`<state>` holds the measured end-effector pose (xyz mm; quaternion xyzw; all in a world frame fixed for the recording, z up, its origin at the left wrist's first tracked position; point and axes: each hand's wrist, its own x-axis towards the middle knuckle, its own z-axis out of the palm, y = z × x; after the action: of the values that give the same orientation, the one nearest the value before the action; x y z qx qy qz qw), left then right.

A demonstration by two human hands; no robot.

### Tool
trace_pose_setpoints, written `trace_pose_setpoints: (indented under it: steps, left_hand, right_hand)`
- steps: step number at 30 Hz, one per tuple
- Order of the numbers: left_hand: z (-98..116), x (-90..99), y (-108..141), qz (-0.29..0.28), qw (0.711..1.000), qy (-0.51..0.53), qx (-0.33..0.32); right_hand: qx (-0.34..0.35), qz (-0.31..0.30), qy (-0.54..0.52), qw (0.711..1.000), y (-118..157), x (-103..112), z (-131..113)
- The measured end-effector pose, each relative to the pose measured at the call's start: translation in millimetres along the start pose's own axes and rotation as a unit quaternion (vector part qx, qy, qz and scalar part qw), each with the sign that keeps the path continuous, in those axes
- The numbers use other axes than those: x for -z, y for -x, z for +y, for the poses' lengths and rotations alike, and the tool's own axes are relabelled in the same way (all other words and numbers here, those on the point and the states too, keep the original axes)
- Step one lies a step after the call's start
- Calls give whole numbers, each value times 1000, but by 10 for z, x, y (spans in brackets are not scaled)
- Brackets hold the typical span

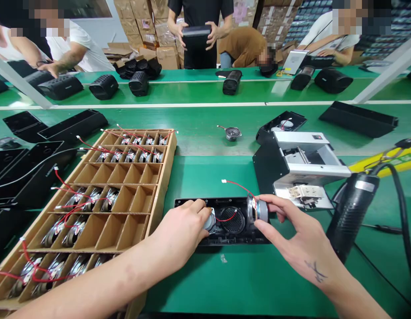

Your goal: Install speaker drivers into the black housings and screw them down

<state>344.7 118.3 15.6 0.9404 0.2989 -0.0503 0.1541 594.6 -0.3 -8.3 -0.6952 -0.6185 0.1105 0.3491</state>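
Observation:
A long black speaker housing (225,239) lies on the green bench in front of me, its inner side up. My left hand (188,226) reaches over its left part, fingers curled round a speaker driver (210,221) seated there; a red wire runs from it to the right. Beside that driver, a round grille opening (232,220) shows bare. My right hand (292,226) pinches a second speaker driver (262,210) between thumb and fingers, turned on its edge at the housing's right end. Its red wire with a white plug extends up and left.
A divided cardboard tray (152,208) with several wired drivers stands left. To the right are a silver-and-black machine (301,159) and a black corded power screwdriver (353,212). One loose driver (232,133) lies farther back. Co-workers and black speakers (104,86) line the far side.

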Motion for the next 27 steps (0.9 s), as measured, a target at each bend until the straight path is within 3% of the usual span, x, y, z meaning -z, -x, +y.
trace_pose_setpoints:
  steps: [14, 17, 21, 27]
  left_hand:
    - [23, 13, -23, -3, 999, -44, -8]
    - [42, 60, -28, -10, 998, -59, 2]
    - [179, 182, -28, -3, 996, -89, 25]
    - [493, 148, -299, -8, 994, -107, 11]
  right_hand:
    - [-48, -6, -26, 999, 25, -16, 21]
    - [-80, -15, -70, 994, 34, -50, 50]
    - [-157, -7, -257, 954, 34, -78, 100]
    - [-165, -12, -391, 906, 17, 85, 111]
